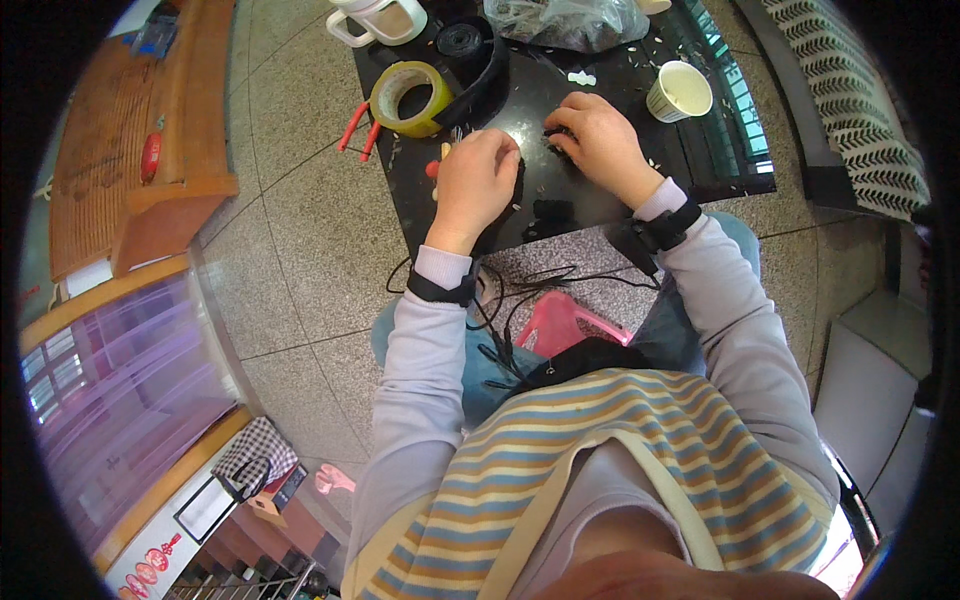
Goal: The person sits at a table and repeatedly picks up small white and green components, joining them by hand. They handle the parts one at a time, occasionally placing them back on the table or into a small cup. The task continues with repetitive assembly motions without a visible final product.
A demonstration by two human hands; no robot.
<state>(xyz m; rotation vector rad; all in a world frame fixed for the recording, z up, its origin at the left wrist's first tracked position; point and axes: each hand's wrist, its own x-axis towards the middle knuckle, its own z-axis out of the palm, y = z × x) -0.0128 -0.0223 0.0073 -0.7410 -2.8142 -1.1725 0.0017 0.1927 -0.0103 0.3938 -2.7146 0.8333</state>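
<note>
My left hand (480,180) is over the left part of a glossy black tabletop (585,202), fingers bent towards the thumb. Its fingertips face away from me, so whether it pinches anything is hidden. To its right, my right hand (604,142) has thumb and fingers drawn together around a small dark thing (559,134), too small to name. Close beyond the left hand lies a roll of yellow adhesive tape (442,101), next to a partly unrolled coil of black strap (480,90). Red tool handles (370,141) jut over the table's left edge. A small red piece (433,169) lies beside the left hand.
A paper cup (679,91) with pale contents stands right of my right hand. At the far edge are a clear plastic bag (574,22) of dark material and a white mug (386,21). Pale bits dot the tabletop. Black cables (525,281) hang below, near a pink plastic stool (559,322).
</note>
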